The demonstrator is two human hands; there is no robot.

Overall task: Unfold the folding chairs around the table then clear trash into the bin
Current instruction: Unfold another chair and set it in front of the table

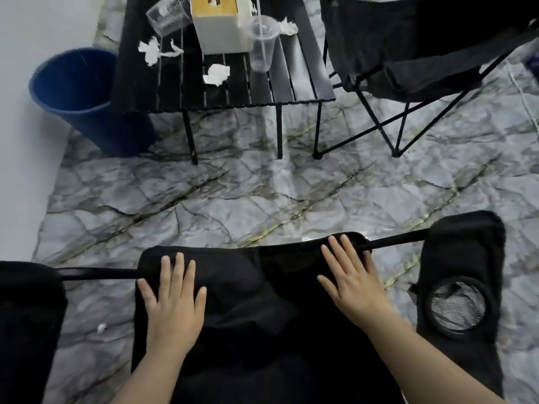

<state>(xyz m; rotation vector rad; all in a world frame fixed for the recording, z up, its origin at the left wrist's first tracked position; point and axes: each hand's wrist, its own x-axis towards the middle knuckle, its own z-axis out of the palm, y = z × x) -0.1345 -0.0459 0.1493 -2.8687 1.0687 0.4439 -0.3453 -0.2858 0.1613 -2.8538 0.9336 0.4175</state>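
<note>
Chair [248, 304] under L hand [175, 301], R hand [354, 287]; table [291, 83] ahead.

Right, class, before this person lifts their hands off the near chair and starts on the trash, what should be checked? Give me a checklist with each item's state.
1. Seat of the near chair spread open: ok.
2. The left hand and right hand free: ok, both lie flat on the seat, holding nothing.
3. The second chair unfolded: ok, it stands open right of the table.
4. The bin ready: ok, open-topped, at the table's left side.
5. Tabletop cleared: not ok, crumpled tissues and a plastic cup sit on it.
6. Legs under the near seat set firmly: cannot tell, hidden.
</note>
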